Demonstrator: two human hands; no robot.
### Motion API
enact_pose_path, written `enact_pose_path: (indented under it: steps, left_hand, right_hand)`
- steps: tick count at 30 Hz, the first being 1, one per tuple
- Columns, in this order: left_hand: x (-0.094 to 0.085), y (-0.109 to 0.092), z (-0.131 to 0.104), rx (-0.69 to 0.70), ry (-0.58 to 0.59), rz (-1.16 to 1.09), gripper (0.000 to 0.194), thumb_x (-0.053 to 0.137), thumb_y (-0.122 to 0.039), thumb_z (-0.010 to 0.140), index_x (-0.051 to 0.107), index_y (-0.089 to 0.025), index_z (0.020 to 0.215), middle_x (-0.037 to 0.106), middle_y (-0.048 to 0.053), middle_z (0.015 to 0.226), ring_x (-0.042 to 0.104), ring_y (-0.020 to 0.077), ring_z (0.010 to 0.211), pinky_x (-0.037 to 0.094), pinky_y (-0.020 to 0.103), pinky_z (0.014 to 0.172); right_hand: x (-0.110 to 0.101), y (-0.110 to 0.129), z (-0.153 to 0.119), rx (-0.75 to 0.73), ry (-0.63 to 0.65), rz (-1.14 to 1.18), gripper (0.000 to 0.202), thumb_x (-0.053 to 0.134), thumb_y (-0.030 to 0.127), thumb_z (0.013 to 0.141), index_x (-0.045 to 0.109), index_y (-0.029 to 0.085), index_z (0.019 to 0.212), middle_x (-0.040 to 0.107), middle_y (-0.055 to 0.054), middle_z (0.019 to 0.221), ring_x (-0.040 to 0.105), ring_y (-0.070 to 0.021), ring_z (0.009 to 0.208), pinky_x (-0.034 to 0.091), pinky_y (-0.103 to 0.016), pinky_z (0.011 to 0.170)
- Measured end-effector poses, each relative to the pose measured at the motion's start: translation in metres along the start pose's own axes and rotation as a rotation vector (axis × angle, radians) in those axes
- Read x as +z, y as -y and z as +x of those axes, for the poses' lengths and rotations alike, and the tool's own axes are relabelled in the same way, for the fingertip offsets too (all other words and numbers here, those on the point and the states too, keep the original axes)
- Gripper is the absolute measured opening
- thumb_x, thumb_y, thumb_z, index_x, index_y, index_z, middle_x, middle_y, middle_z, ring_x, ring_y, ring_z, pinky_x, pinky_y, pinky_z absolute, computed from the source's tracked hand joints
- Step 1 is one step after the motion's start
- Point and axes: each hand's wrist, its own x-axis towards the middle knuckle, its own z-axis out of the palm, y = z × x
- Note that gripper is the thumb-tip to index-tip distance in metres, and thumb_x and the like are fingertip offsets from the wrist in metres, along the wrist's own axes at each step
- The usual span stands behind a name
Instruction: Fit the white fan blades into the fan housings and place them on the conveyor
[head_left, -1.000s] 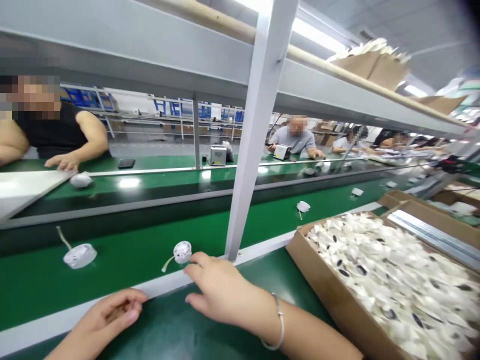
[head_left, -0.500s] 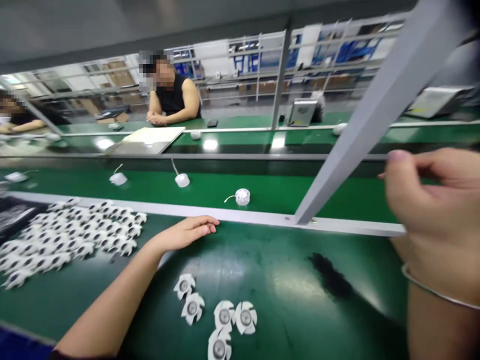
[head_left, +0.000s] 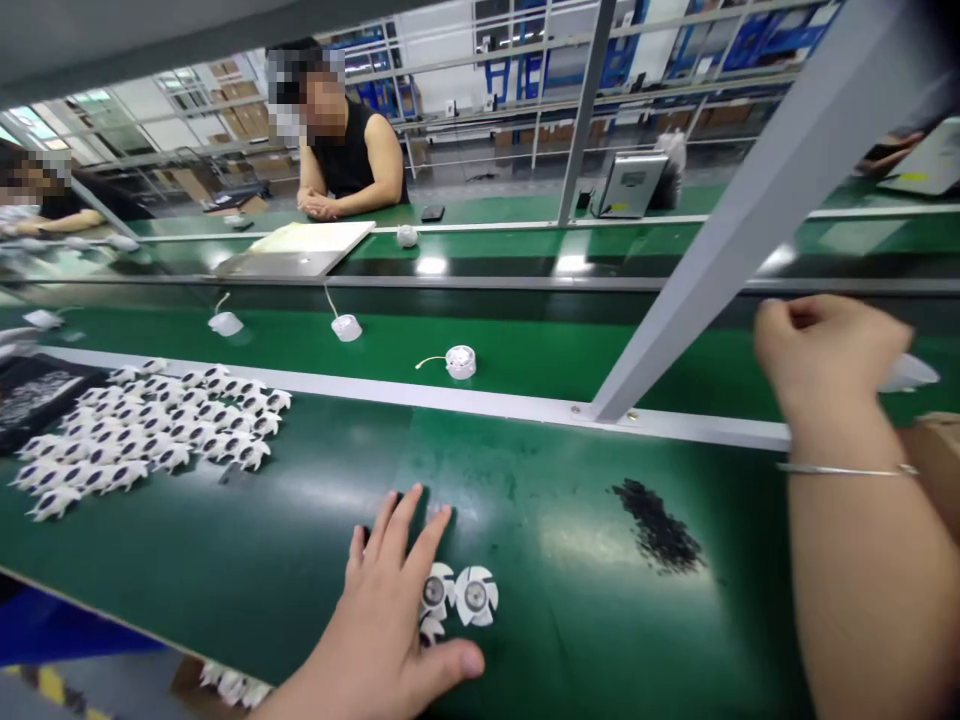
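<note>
My left hand [head_left: 394,590] is spread, palm down, over the near part of the green table, partly covering a few white finned parts. One such part [head_left: 475,596] shows whole just right of its fingers. Over the conveyor at the right, my right hand [head_left: 829,345] has its fingers curled together; whatever they may hold is hidden. A white part [head_left: 911,373] shows just beyond that hand. On the green belt lies a round white piece with a short wire [head_left: 460,362]. A pile of small black pieces [head_left: 660,527] rests on the table between my hands.
Many white finned parts [head_left: 150,425] lie in rows at the left, beside a black tray [head_left: 37,400]. A slanted grey post [head_left: 720,230] rises from the metal rail [head_left: 360,395]. Across the conveyor, a person [head_left: 352,155] leans on the far table.
My left hand has come down from the rail towards the finned parts and spread its fingers. My right hand has moved forward over the conveyor. The wired pieces on the belt have shifted left relative to the rail.
</note>
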Motion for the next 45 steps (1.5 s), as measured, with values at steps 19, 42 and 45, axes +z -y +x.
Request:
enact_pose_path:
  steps: [19, 42, 45]
  left_hand:
    - [-0.035, -0.008, 0.133, 0.534, 0.124, 0.065, 0.055, 0.055, -0.054, 0.092, 0.044, -0.042, 0.144, 0.03, 0.0, 0.158, 0.029, 0.038, 0.143, 0.029, 0.065, 0.112]
    - [-0.018, 0.003, 0.164, 0.693, 0.021, -0.021, 0.055, 0.055, -0.056, 0.091, 0.044, -0.046, 0.144, 0.035, -0.004, 0.155, 0.038, 0.0391, 0.138, 0.036, 0.065, 0.108]
    - [-0.023, 0.006, 0.167, 0.712, 0.07, -0.038, 0.056, 0.054, -0.056, 0.092, 0.041, -0.044, 0.145, 0.034, -0.003, 0.156, 0.036, 0.0391, 0.139, 0.034, 0.064, 0.11]
  right_hand:
    - [0.057, -0.029, -0.029, 0.277, -0.156, -0.169, 0.07, 0.062, 0.025, 0.07, 0.041, 0.01, 0.135, 0.028, -0.025, 0.149, 0.018, -0.043, 0.141, 0.021, -0.065, 0.109]
    - [0.052, -0.024, -0.021, 0.429, -0.122, -0.139, 0.042, 0.064, 0.036, 0.09, 0.053, 0.014, 0.124, 0.058, -0.01, 0.119, 0.059, -0.0232, 0.104, 0.05, -0.045, 0.092]
    - [0.047, -0.015, -0.02, 0.357, -0.209, -0.061, 0.063, 0.063, 0.027, 0.082, 0.037, 0.009, 0.136, 0.049, -0.017, 0.126, 0.054, -0.0267, 0.113, 0.046, -0.044, 0.098]
